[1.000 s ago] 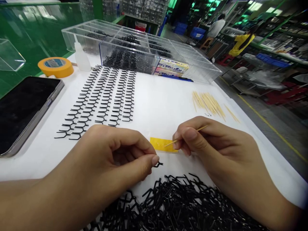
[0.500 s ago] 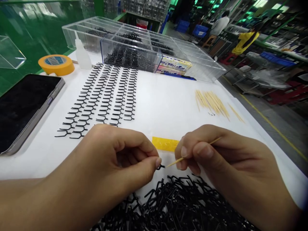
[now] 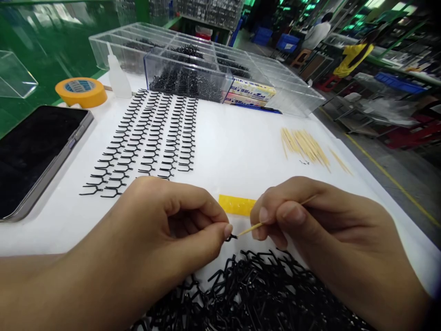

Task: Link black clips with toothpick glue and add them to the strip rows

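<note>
Left hand [image 3: 155, 218]: pinching black piece [image 3: 233, 237] | Right hand [image 3: 312, 223]: pinching toothpick [image 3: 251, 229], fingertips closing round it, tip pointing at piece

The left arm [image 3: 44, 285] comes in from the side. The left hand [image 3: 175, 216] pinches with its thumb [image 3: 203, 243]. The right hand [image 3: 320, 230] pinches too, fingers [image 3: 272, 202] bent, near the left hand but not touching it.

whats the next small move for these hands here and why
Perhaps ease the toothpick lightly against the end of the black piece: the left hand pinches that piece, the right hand points the toothpick at it, and their tips look nearly together, though contact is unclear.
</note>
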